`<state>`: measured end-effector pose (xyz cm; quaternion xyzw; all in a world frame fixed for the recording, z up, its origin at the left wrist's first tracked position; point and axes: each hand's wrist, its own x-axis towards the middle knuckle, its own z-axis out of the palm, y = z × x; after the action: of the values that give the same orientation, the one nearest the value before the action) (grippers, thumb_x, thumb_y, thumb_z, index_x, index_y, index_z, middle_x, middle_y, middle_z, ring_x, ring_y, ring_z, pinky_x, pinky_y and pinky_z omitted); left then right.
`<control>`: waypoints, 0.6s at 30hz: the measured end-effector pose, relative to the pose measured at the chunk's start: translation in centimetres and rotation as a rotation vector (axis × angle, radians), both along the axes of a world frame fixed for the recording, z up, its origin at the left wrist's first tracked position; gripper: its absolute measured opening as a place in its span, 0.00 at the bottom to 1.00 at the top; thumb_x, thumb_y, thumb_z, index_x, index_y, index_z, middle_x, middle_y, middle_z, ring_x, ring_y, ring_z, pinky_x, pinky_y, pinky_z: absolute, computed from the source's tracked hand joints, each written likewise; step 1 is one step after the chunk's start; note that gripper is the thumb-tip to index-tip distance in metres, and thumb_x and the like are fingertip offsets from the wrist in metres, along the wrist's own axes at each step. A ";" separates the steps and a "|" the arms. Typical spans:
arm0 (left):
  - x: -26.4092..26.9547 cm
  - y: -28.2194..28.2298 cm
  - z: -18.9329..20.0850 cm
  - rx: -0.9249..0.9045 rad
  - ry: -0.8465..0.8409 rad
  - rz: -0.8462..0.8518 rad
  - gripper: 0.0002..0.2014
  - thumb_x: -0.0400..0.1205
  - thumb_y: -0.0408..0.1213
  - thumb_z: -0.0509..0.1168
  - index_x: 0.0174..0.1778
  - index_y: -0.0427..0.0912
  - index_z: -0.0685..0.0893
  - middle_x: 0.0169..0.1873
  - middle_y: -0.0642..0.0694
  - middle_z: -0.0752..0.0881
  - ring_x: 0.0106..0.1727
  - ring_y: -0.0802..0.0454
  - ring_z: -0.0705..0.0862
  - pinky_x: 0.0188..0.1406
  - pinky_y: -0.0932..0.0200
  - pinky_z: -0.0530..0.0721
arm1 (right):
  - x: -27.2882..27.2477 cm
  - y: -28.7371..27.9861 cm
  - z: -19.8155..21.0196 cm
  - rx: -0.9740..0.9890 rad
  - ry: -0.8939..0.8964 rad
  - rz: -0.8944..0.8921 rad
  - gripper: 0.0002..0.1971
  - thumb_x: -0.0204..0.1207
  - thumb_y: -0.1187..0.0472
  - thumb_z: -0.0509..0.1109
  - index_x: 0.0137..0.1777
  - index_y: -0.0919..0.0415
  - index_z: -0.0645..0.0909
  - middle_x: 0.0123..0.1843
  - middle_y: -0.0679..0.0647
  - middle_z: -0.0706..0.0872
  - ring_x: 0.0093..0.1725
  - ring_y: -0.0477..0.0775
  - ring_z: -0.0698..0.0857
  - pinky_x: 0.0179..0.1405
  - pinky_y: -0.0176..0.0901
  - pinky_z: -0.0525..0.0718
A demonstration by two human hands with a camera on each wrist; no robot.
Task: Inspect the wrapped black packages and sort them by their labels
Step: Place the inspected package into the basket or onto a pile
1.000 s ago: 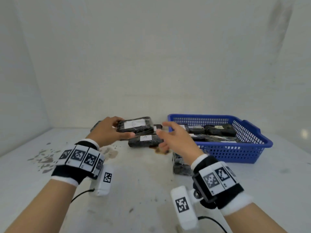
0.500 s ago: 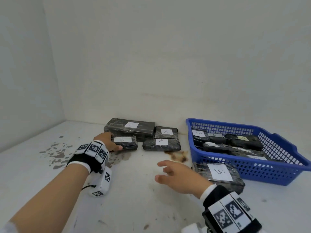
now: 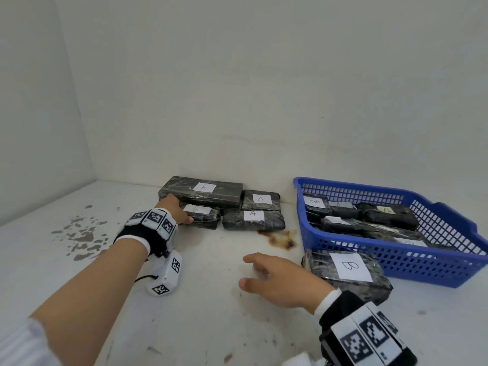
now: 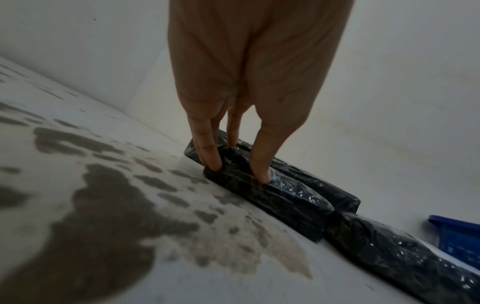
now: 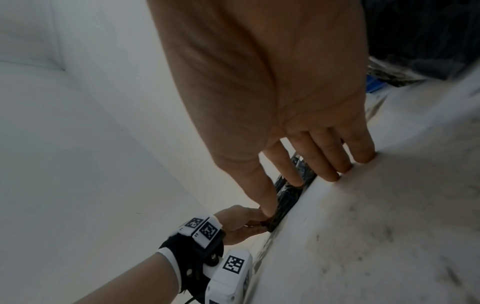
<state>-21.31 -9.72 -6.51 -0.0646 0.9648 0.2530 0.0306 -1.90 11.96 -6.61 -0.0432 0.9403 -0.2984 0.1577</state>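
Observation:
Three black wrapped packages labelled A lie by the back wall: a long one (image 3: 203,191), a short one (image 3: 261,200) and one in front of it (image 3: 253,220). A small package labelled B (image 3: 204,217) (image 4: 272,197) lies on the table against the long A package. My left hand (image 3: 182,211) (image 4: 239,172) grips its left end, thumb on the near side and fingers behind. My right hand (image 3: 248,270) (image 5: 311,174) is open and holds nothing, its fingertips on the table. A large B package (image 3: 348,273) lies just right of it.
A blue plastic basket (image 3: 435,249) at the right holds several more labelled black packages (image 3: 383,217). A brown stain (image 3: 280,239) marks the table in front of the A packages, and grey blotches (image 3: 81,236) spread at the left. Walls close the back and the left.
One second ago my left hand held the small B package in the air; it now lies on the table by the long A package. My right hand has drawn back and dropped to the table.

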 end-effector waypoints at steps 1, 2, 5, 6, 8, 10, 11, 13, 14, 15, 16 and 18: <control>-0.1 -0.1 -0.1 0.022 0.000 0.011 0.36 0.76 0.41 0.76 0.76 0.32 0.67 0.71 0.37 0.78 0.71 0.40 0.77 0.67 0.51 0.75 | -0.1 0.1 -0.1 -0.013 0.001 -0.004 0.32 0.83 0.41 0.66 0.85 0.44 0.62 0.83 0.52 0.70 0.80 0.51 0.72 0.75 0.42 0.71; 0.0 -0.2 -0.3 0.050 0.000 0.023 0.38 0.75 0.42 0.77 0.76 0.32 0.66 0.71 0.37 0.77 0.71 0.39 0.77 0.68 0.49 0.76 | -0.1 0.2 -0.2 -0.031 0.001 -0.012 0.32 0.83 0.42 0.66 0.85 0.44 0.62 0.83 0.52 0.70 0.80 0.52 0.73 0.74 0.42 0.72; 0.7 -0.4 -0.4 0.107 0.015 0.071 0.45 0.72 0.44 0.79 0.80 0.35 0.61 0.73 0.34 0.74 0.72 0.36 0.75 0.72 0.45 0.74 | 0.3 0.4 -0.2 -0.108 0.036 -0.040 0.30 0.83 0.44 0.67 0.84 0.42 0.64 0.82 0.51 0.73 0.77 0.51 0.76 0.72 0.41 0.74; 1.1 -0.3 -0.3 0.117 0.047 0.079 0.46 0.71 0.43 0.79 0.80 0.37 0.61 0.74 0.33 0.73 0.73 0.35 0.75 0.72 0.44 0.74 | 0.5 0.6 -0.1 -0.142 0.063 -0.053 0.29 0.83 0.45 0.68 0.83 0.40 0.65 0.79 0.50 0.76 0.74 0.50 0.78 0.70 0.41 0.77; 2.1 0.0 0.2 0.163 0.178 0.069 0.41 0.74 0.41 0.77 0.80 0.38 0.64 0.73 0.32 0.73 0.73 0.34 0.74 0.73 0.43 0.73 | 1.4 1.1 0.6 -0.213 0.137 -0.075 0.25 0.84 0.47 0.68 0.79 0.38 0.70 0.70 0.46 0.83 0.62 0.46 0.84 0.58 0.37 0.84; 3.7 0.8 1.0 0.213 0.308 0.031 0.30 0.79 0.38 0.72 0.76 0.38 0.71 0.71 0.32 0.76 0.71 0.35 0.76 0.71 0.47 0.73 | 2.6 2.1 1.8 -0.240 0.224 -0.106 0.19 0.84 0.49 0.69 0.74 0.38 0.76 0.60 0.43 0.86 0.53 0.42 0.84 0.44 0.30 0.83; 4.6 1.3 1.3 0.232 0.346 -0.003 0.24 0.81 0.37 0.70 0.72 0.37 0.76 0.68 0.34 0.80 0.70 0.37 0.78 0.69 0.49 0.73 | 3.3 2.8 2.4 -0.245 0.275 -0.139 0.16 0.83 0.49 0.70 0.69 0.40 0.80 0.56 0.44 0.87 0.51 0.42 0.85 0.42 0.30 0.82; 6.8 2.6 1.9 0.296 0.363 -0.070 0.11 0.83 0.37 0.66 0.58 0.36 0.86 0.57 0.36 0.87 0.61 0.40 0.83 0.66 0.51 0.76 | 4.8 4.6 3.8 -0.286 0.376 -0.245 0.07 0.82 0.51 0.72 0.58 0.46 0.86 0.50 0.51 0.89 0.46 0.44 0.85 0.43 0.33 0.82; 7.9 3.4 2.0 0.337 0.341 -0.102 0.08 0.84 0.36 0.65 0.49 0.37 0.88 0.51 0.36 0.89 0.54 0.41 0.86 0.65 0.51 0.79 | 5.5 5.6 4.4 -0.315 0.420 -0.307 0.04 0.82 0.53 0.72 0.52 0.49 0.87 0.47 0.55 0.90 0.42 0.46 0.84 0.41 0.36 0.81; 8.9 4.2 2.0 0.371 0.310 -0.130 0.09 0.84 0.37 0.65 0.41 0.39 0.88 0.44 0.37 0.90 0.47 0.42 0.87 0.63 0.50 0.82 | 6.1 6.7 4.9 -0.335 0.454 -0.367 0.03 0.82 0.55 0.72 0.49 0.51 0.87 0.43 0.56 0.90 0.38 0.46 0.84 0.38 0.36 0.80; 9.7 4.9 2.1 0.391 0.280 -0.155 0.10 0.83 0.37 0.66 0.37 0.41 0.87 0.40 0.37 0.91 0.42 0.42 0.88 0.59 0.49 0.85 | 6.7 7.8 5.1 -0.346 0.477 -0.426 0.04 0.82 0.56 0.71 0.47 0.52 0.86 0.39 0.54 0.89 0.35 0.46 0.83 0.35 0.36 0.79; 11.2 6.4 2.0 0.399 0.235 -0.202 0.10 0.83 0.38 0.66 0.35 0.43 0.86 0.38 0.39 0.92 0.43 0.43 0.90 0.53 0.49 0.87 | 7.7 9.9 5.3 -0.353 0.498 -0.532 0.05 0.83 0.58 0.70 0.45 0.55 0.85 0.37 0.50 0.87 0.33 0.46 0.82 0.33 0.37 0.77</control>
<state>-10.13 -3.33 -4.52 0.0692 0.8943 0.4399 -0.0443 5.82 21.87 -1.36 0.1041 0.8624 -0.4661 -0.1675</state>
